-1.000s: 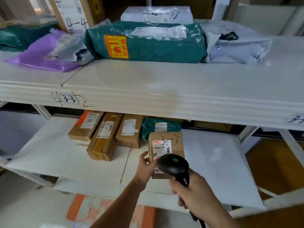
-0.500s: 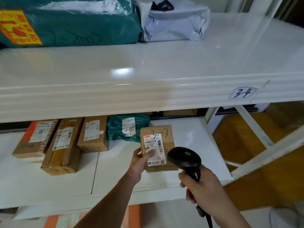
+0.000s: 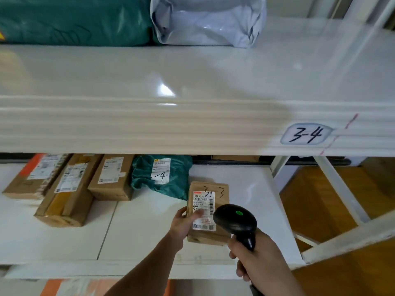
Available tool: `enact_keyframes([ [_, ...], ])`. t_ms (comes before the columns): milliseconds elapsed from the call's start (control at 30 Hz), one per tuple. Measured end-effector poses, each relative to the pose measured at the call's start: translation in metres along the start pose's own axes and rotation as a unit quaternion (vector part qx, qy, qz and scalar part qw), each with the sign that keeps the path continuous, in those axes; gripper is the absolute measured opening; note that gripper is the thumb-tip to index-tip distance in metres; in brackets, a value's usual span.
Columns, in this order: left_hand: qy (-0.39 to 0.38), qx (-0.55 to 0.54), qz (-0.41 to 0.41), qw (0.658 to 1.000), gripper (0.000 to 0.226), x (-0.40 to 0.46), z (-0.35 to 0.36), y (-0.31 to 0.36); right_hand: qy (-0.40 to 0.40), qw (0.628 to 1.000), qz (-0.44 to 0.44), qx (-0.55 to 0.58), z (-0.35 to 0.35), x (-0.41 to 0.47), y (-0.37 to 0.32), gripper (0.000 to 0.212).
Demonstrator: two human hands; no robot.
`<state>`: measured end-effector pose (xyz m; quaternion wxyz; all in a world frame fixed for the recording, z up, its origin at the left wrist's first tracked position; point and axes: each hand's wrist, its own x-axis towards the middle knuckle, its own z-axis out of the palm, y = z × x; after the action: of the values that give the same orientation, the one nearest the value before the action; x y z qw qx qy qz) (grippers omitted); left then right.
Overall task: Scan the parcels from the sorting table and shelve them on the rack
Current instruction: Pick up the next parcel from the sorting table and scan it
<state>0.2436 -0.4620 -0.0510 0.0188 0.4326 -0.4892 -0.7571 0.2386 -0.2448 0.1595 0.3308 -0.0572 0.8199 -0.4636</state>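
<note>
Small kraft parcel [image 3: 208,212] gripped at left edge by left hand [image 3: 183,223], long axis near-far on lower shelf [image 3: 149,231]; barcode scanner [image 3: 236,221] clasped in right hand [image 3: 254,257], just right of label.

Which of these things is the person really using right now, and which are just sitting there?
In use:
- small brown parcel marked 3-3, held by the left hand over the lower shelf
- black scanner, gripped by the right hand

Just sitting there:
- three brown boxes on the lower shelf
- green bag beside them
- white bag and big green parcel on the upper shelf
- 3-4 label
</note>
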Motion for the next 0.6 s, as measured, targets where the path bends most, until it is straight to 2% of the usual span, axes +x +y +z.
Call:
enact_keyframes([
  [233, 0.064, 0.044, 0.003, 0.997, 0.091, 0.000, 0.017, 0.006, -0.014, 0.999, -0.016, -0.023, -0.012, 0.007, -0.001, 0.003],
  [400, 0.174, 0.042, -0.033, 0.983, 0.099, -0.020, 0.017, -0.013, -0.022, 0.999, -0.023, -0.027, -0.016, 0.005, 0.001, 0.004],
  [500, 0.164, 0.006, -0.087, 0.983, 0.117, -0.030, 0.022, -0.033, -0.028, 0.999, -0.028, -0.032, -0.016, 0.004, 0.001, 0.004],
  [600, 0.134, -0.049, -0.118, 0.983, 0.106, -0.025, 0.027, -0.034, -0.033, 0.999, -0.025, -0.031, -0.015, 0.004, 0.000, 0.004],
])
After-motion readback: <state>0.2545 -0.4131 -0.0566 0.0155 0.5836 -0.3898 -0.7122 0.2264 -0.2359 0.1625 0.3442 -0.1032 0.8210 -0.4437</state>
